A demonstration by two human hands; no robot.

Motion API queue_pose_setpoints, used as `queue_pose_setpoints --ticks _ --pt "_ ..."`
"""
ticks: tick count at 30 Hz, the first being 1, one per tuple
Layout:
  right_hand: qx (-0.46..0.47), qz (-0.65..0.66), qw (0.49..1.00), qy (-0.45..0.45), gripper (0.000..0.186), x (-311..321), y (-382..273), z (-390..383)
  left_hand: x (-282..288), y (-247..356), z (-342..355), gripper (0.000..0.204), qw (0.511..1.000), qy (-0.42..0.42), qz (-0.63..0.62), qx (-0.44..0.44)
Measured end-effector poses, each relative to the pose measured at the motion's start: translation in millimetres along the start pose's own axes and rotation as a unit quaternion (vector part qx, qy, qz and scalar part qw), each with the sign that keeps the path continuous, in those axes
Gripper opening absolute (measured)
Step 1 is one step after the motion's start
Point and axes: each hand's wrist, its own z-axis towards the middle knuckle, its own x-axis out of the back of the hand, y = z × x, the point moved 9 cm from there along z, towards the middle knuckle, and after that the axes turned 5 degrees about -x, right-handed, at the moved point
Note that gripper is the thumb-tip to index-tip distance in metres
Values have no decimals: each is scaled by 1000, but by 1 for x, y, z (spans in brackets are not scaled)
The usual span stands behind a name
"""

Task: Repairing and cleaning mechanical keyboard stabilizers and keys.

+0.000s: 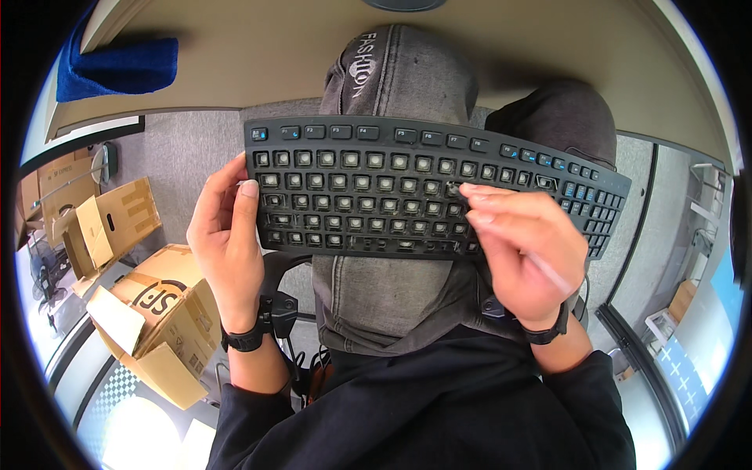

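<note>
A black keyboard [368, 202] spans my lap, its main keycaps off and exposing rows of pale square mounts; the top row and right-hand blocks still carry keys. My left hand [227, 227] grips its left end, thumb on the front face. The fingers of my right hand [525, 247] are closed on a thin pale stick-like tool [552, 274], blurred along its shaft, with its tip over an exposed mount right of the middle. What the tip is made of is too small to tell.
The underside and edge of a beige desk [219, 55] are above my grey-trousered knees, with a blue cloth [117, 70] at its left. Open cardboard boxes [160, 329] stand on the grey floor [188, 145] to my left. Light racks and panels line the right side.
</note>
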Motion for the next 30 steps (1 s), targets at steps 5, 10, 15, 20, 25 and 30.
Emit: queue_pose_setpoints --ticks 5,10,15,20,25,30 --pt "-150 225 961 64 20 11 45 -19 -3 1 -1 32 1000 -4 -4 -1" --pt "-133 274 950 75 22 15 46 -18 -2 3 -1 32 1000 -7 3 -4" --pt "-103 180 976 69 22 20 37 -18 -4 9 0 28 1000 16 0 -25" --pt "3 -15 1000 23 21 16 0 -8 -6 9 -1 28 1000 13 4 -25" --pt "66 -94 993 -9 23 6 -23 -12 -5 9 -1 29 1000 15 -11 -19" --pt "76 -111 991 -16 26 -1 -20 -16 -4 8 -2 29 1000 12 -9 -16"
